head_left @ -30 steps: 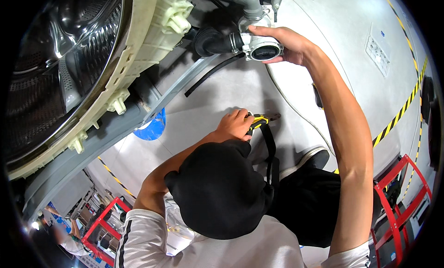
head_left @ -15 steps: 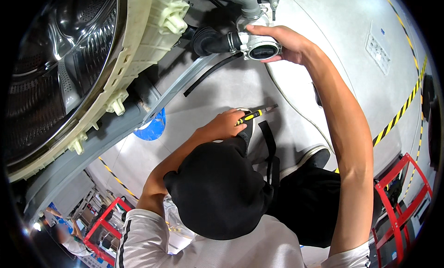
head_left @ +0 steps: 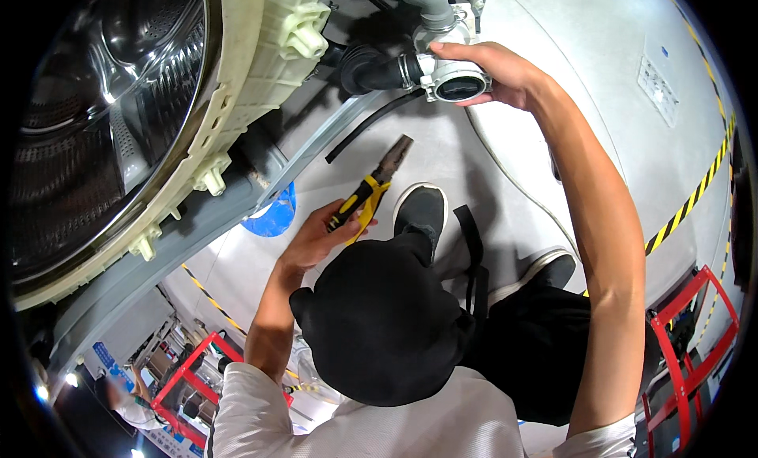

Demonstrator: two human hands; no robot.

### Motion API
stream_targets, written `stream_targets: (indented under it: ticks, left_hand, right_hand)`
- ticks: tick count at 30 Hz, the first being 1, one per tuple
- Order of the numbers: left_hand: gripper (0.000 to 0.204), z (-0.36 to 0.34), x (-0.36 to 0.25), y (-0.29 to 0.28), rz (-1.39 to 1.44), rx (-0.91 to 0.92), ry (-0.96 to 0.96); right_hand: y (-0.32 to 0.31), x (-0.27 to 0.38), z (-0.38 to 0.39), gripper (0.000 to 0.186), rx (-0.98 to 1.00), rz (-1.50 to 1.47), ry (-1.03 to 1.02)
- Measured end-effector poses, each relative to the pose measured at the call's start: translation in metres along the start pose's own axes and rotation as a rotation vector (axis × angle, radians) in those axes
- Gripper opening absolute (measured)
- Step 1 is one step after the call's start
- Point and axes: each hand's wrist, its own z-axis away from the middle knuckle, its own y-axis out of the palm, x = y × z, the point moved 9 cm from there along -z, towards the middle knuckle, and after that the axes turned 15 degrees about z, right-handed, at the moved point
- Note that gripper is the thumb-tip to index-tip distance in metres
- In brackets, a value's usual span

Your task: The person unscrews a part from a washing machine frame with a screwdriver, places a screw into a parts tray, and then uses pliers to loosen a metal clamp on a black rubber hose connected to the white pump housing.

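Observation:
My left hand [head_left: 314, 238] is closed around the black-and-yellow handles of a pair of pliers [head_left: 369, 196], its metal jaws pointing up and away from me. My right hand [head_left: 509, 77] grips the white drain pump [head_left: 460, 87] from its right side, thumb on top and the other fingers partly hidden behind. A round dark opening or cap faces out of the pump. A black corrugated hose [head_left: 371, 69] joins the pump's left side through a metal clamp. Above it, a grey hose [head_left: 430, 4] is clamped on as well. The pliers are apart from the pump and clamps.
At left stands an open washing machine with a steel drum [head_left: 126, 103], cream tub rim [head_left: 245, 55] and grey frame bar [head_left: 292, 154]. A thin black tube [head_left: 367, 128] and pale cable [head_left: 505, 170] lie near the pump. Red metal frames [head_left: 683, 339] stand behind me.
My left hand has moved left and turned the pliers from nearly level and pointing right to steeply upward. My right hand keeps its hold on the pump. The whole view has shifted slightly.

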Motion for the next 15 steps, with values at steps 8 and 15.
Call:
stream_targets:
  ticks: [8, 15]
  left_hand:
    - [0.056, 0.001, -0.027, 0.010, 0.050, 0.039, -0.015]
    - [0.048, -0.008, -0.029, 0.013, 0.160, 0.137, -0.007]
  right_hand:
    - [-0.001, 0.002, 0.002, 0.070, -0.042, 0.044, -0.049]
    - [-0.003, 0.004, -0.001, 0.080, -0.075, 0.093, -0.089]
